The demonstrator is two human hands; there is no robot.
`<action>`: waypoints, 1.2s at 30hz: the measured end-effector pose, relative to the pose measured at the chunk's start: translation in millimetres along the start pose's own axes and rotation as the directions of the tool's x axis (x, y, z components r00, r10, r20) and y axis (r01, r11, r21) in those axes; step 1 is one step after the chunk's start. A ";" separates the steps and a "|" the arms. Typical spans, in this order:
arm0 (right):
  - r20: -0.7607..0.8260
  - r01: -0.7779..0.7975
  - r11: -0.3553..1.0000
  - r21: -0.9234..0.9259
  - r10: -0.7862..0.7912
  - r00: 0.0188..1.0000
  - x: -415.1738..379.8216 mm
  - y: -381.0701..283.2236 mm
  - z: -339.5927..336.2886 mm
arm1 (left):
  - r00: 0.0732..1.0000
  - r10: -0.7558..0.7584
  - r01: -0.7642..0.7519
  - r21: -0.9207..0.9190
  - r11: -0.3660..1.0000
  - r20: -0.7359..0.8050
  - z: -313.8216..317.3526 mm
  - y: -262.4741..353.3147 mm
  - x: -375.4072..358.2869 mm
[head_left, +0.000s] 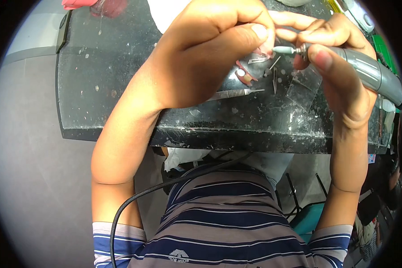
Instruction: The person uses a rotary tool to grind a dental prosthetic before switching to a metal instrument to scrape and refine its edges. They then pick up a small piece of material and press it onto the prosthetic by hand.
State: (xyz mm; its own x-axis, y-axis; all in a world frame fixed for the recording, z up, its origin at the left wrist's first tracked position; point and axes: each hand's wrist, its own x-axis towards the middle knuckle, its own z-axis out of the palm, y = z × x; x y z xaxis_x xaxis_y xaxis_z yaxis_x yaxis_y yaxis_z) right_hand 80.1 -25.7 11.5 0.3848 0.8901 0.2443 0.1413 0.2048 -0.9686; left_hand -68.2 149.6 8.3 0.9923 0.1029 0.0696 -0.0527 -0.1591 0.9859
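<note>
Black and scuffed with pale specks, the surface (pixel 89 89) fills the upper part of my head view, with grey floor (pixel 31 147) off to the left. Up near the top, my left hand (pixel 205 53) has its grip closed on a small pink piece (pixel 267 48), mostly hidden by the fingers. My right hand (pixel 337 58) is gripping a grey handpiece (pixel 366 69), its pale tip (pixel 283 50) pointed left at the pink piece; I can't tell whether they touch. Below the hands, I have a curved pink part (pixel 245 77) lying on the surface, a ridged metal handle (pixel 234 94) nearer me, a slim pointed metal tool (pixel 275 81) to the right, and a clear packet (pixel 303 92) beyond that. A black cord (pixel 165 183) crosses in front of the striped shirt (pixel 223 205).
</note>
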 end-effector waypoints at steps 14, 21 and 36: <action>0.027 -0.071 0.997 -0.041 0.072 0.997 -3.4 7.5 -8.5 | 0.991 0.126 -0.125 0.018 0.992 -0.054 -3.1 2.5 -0.3; -0.012 -0.010 0.999 0.038 0.011 1.000 0.2 8.3 -7.0 | 0.969 0.241 -0.235 0.116 0.965 -0.045 -2.6 2.5 0.6; -0.051 -0.032 0.999 0.025 0.033 0.998 -1.0 6.2 -0.3 | 0.968 0.215 -0.215 0.016 0.977 -0.132 7.3 -15.8 -0.1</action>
State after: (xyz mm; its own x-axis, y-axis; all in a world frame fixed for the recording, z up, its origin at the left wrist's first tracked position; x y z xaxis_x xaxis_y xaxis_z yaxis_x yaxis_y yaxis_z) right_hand 80.9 -25.5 5.3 0.4354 0.8743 0.2145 0.1066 0.1865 -0.9766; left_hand -66.6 144.9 -8.4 0.9340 0.1951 0.2993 -0.2625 -0.1935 0.9453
